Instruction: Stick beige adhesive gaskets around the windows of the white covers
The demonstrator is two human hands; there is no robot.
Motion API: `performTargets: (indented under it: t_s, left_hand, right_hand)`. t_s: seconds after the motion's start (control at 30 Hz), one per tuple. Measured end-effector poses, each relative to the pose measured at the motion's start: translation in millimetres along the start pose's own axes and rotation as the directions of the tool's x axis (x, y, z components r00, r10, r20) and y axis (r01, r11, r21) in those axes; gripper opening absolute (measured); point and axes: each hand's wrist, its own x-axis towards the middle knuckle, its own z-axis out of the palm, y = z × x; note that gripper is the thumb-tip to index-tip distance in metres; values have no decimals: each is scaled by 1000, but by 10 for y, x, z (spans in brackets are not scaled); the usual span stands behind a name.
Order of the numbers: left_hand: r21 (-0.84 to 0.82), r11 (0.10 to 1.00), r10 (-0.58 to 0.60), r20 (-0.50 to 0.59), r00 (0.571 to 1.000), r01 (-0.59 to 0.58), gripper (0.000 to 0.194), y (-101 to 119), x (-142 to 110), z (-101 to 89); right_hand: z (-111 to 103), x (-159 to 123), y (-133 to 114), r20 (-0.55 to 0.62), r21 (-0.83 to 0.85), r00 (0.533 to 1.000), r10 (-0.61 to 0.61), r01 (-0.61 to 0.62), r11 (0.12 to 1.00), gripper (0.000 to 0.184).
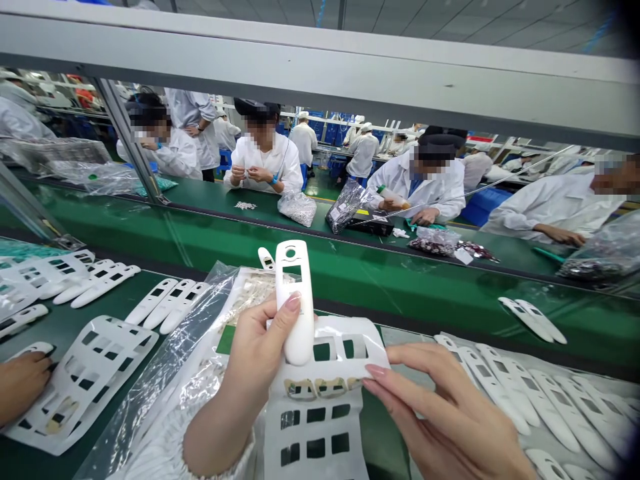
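My left hand (263, 350) grips a long white plastic casing (296, 303) with its thumb across the front. The casing stands nearly upright and has a round hole and a rectangular window near its top. Behind and below it hangs a white backing sheet (314, 443) with rows of rectangular cut-outs. One row still carries a few frame-shaped adhesive pieces (330, 387) with brownish edges. My right hand (435, 400) pinches the sheet's right edge beside that row, thumb and index finger together. Whether my left fingers also hold the sheet is hidden behind the casing.
A clear plastic bag (165, 393) lies under my left arm. More white casings (545, 393) lie in rows at right, others (167, 303) at left. Another person's hand (23, 387) is by a second cut-out sheet (90, 373). Across the green conveyor (400, 280), people sit working.
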Motion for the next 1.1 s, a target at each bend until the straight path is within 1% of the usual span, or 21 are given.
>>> performTargets:
  t_s: [0.1,0.13,0.23,0.3,0.47,0.53,0.63,0.7,0.8,0.83,0.9,0.93,0.97,1.0,1.03,1.1]
  left_hand:
    - [-25,1000,-11,-12,1000,11,43,-2,16,3]
    - [-32,999,-15,-13,1000,14,42,-2,21,3]
    - [-38,999,-15,-6,1000,15,42,1,30,1]
    - [-40,999,-9,-2,1000,9,41,5,31,-1]
    - [-47,999,-12,9,1000,13,39,9,30,-6]
    - [-52,999,-12,13,1000,12,39,7,30,-11]
    - [-70,997,-14,27,1000,16,38,5,27,-23]
    - [-75,997,-19,30,999,21,38,11,20,-28]
    - [-67,997,-26,20,999,28,37,31,4,-26]
    - [-63,998,-26,15,1000,27,37,39,-3,-23]
    - [-56,998,-20,10,1000,21,38,52,-15,-17]
    - [-54,998,-16,9,1000,17,38,55,-21,-16]
    - [-51,999,-13,9,1000,13,38,57,-25,-16]
    - [-46,999,-8,12,1000,9,38,56,-29,-17]
    - [-39,999,-1,19,1000,2,40,55,-33,-19]
    - [-13,1000,21,27,999,-21,42,51,-42,-22]
  right_hand:
    - [-3,-3,-10,-50,-64,998,-29,26,998,40]
    - [-15,-4,-6,-39,-85,998,-54,51,995,40]
    - [-72,-17,19,61,-169,990,-126,135,976,41]
    - [-101,-34,33,89,-201,986,-144,159,967,42]
    - [-108,-57,38,51,-208,988,-146,154,966,44]
    - [-127,-47,49,72,-221,981,-178,189,957,44]
    - [-192,-34,69,147,-216,958,-246,273,937,44]
    - [-228,-32,65,171,-188,954,-244,275,943,44]
    - [-200,-24,8,150,-123,973,-175,194,973,43]
    - [-165,-19,-22,122,-88,982,-145,156,984,43]
    - [-71,-10,-89,-7,5,1000,-30,30,1000,42]
    - [-23,-9,-119,-72,67,996,45,-41,997,43]
    - [20,-12,-143,-112,129,987,112,-97,987,43]
    - [52,-19,-159,-127,175,976,177,-154,973,44]
    - [72,-31,-167,-111,205,969,220,-194,959,45]
    - [80,-62,-160,-34,230,962,269,-255,939,45]
